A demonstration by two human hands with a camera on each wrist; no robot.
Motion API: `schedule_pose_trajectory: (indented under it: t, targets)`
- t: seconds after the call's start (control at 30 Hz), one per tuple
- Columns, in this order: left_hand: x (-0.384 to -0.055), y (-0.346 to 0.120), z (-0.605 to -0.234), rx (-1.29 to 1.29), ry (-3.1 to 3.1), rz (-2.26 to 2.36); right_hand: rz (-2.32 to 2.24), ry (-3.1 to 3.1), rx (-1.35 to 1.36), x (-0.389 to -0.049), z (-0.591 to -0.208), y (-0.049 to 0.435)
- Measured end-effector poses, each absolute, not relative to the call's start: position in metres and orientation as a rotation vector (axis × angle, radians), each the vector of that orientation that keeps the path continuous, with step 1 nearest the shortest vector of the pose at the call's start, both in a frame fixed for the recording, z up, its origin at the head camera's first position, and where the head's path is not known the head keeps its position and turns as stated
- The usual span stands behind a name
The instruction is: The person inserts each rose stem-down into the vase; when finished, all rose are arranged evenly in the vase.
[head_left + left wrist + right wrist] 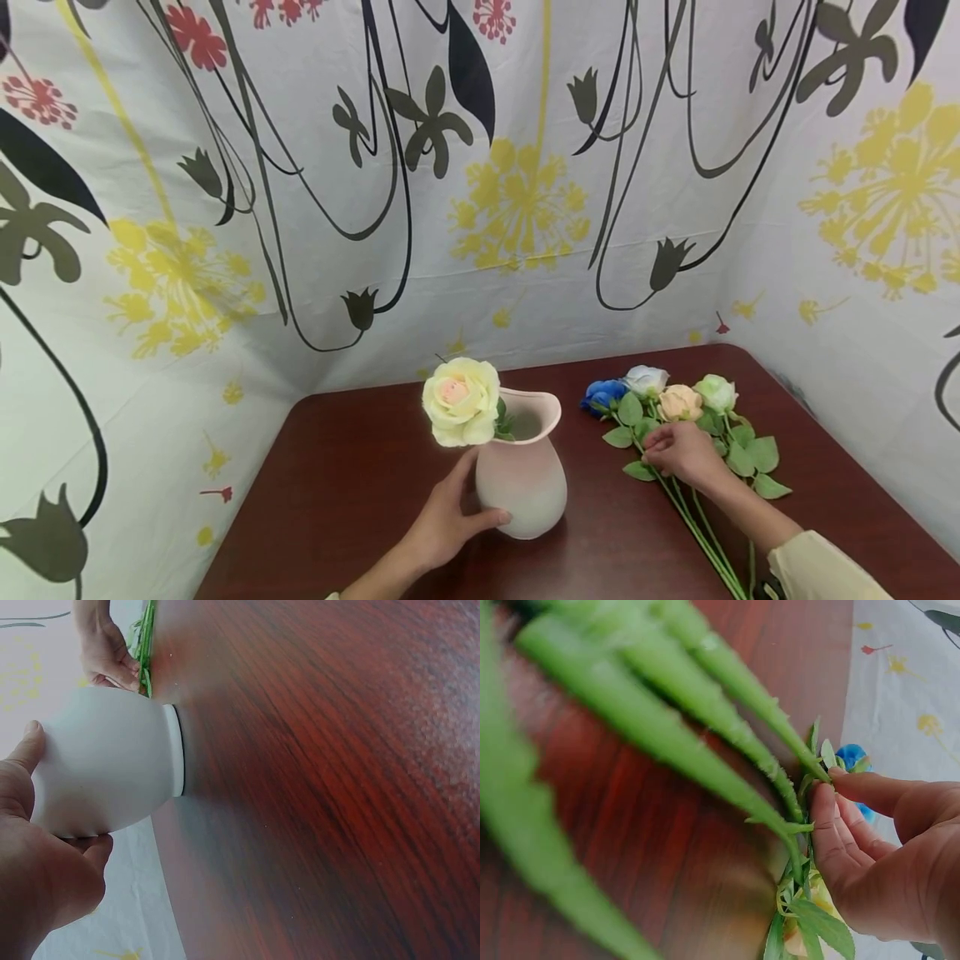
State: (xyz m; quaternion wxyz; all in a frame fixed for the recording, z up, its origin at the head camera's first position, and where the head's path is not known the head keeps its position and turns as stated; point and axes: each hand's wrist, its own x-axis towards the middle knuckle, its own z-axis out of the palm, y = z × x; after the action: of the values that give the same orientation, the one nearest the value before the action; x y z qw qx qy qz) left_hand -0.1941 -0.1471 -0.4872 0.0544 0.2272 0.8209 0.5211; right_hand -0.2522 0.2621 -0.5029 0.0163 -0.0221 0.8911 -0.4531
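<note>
A pink-to-white vase (521, 492) stands upright on the table, a large cream rose (459, 404) leaning out over its left rim. My left hand (442, 521) grips the vase's left side, thumb in front; the left wrist view shows thumb and fingers on either side of the white body (112, 761). To the right lie several artificial roses: blue (602, 397), pale white-blue (647, 380), peach (680, 402) and greenish white (716, 393). Over their stems, my right hand (684, 454) pinches one green stem (791, 735) between thumb and forefinger; it appears to be the blue rose's.
The dark red wooden table (337, 483) carries everything. Long green stems (701, 533) run toward its front edge, beside the right sleeve (821, 567). A white cloth with printed flowers (300, 167) hangs behind and at both sides.
</note>
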Motion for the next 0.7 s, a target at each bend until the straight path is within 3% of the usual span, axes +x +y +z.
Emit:
schedule_pose_trajectory:
  t: [0.7]
  targets:
    - [-0.194,-0.146,-0.487,0.672,2.493,1.574,-1.843,2.251,0.018,-0.251,-0.460,0.274]
